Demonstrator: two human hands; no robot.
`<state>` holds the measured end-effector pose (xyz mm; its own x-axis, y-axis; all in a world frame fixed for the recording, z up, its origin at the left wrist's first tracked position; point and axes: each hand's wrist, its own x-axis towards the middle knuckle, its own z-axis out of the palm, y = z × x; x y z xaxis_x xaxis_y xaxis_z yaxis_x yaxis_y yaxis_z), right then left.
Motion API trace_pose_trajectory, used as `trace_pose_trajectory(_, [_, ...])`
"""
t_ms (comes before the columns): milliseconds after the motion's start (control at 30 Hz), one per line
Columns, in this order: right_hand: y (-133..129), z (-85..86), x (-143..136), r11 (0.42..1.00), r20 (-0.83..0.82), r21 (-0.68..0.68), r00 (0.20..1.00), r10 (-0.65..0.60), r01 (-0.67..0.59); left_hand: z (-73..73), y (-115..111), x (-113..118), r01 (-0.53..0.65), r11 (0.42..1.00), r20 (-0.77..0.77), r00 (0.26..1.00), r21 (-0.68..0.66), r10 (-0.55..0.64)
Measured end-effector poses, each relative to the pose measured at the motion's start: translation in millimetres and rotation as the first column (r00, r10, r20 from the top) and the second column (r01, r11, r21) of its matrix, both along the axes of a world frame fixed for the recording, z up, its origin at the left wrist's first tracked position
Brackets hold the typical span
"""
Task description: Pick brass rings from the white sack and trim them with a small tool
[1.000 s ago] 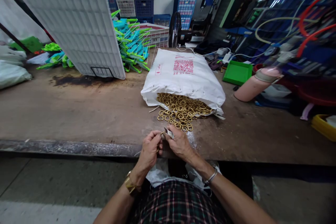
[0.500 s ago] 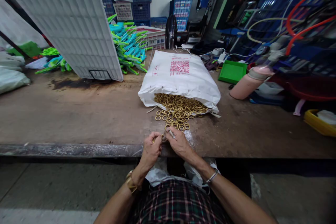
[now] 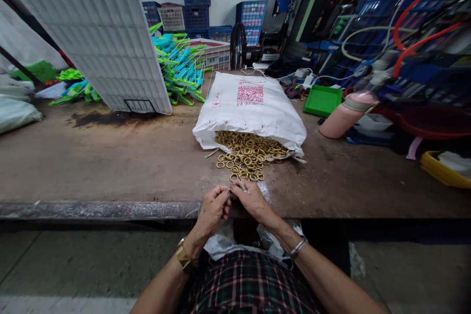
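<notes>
Close to the bench's front edge, my left hand [image 3: 214, 208] is closed in a pinch on a brass-coloured ring, now almost wholly hidden by the fingers. Its fingertips meet those of my right hand [image 3: 253, 201], which is closed around a small flat metal blade [image 3: 242, 185] that sticks up past the thumb. Just beyond my hands lies a loose spill of brass-coloured rings [image 3: 249, 161]. They come out of the open mouth of a white woven sack [image 3: 224, 103] with red print, lying on its side.
A ribbed white panel [image 3: 106, 39] stands at the left, with green and turquoise plastic pieces [image 3: 184, 66] behind it. To the right are a green tray [image 3: 323, 100], a pink bottle [image 3: 342, 120] and a yellow tray [image 3: 439, 170]. The brown bench [image 3: 91, 167] ends just before my body.
My left fingers have turned slightly, covering the ring that showed between them. The blade in my right hand is tilted a little differently. The view has shifted slightly.
</notes>
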<state>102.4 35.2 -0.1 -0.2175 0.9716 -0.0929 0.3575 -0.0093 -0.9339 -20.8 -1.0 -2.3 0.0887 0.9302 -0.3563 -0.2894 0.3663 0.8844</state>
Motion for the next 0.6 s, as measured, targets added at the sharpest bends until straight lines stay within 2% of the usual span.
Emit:
trace_pose_trajectory(333, [0.3, -5.6, -0.3, 0.999, -0.002, 0.028, 1.0, 0.023, -0.023, -2.6, -3.2, -0.3, -0.025, 1.0, 0.07, 0.997, 0.001, 0.025])
trace_pose_trajectory(467, [-2.7, -9.4, 5.1, 0.987, 0.211, 0.157, 0.978, 0.009, -0.043, -3.3, -3.7, -0.5, -0.059, 0.998, 0.084, 0.995, 0.014, 0.057])
trace_pose_trajectory(600, [-9.9, -11.8, 9.9, 0.947, 0.47, 0.231, 0.878, 0.093, -0.224, -3.6, -2.5, 0.1, -0.076, 0.996, 0.057, 0.996, 0.037, 0.073])
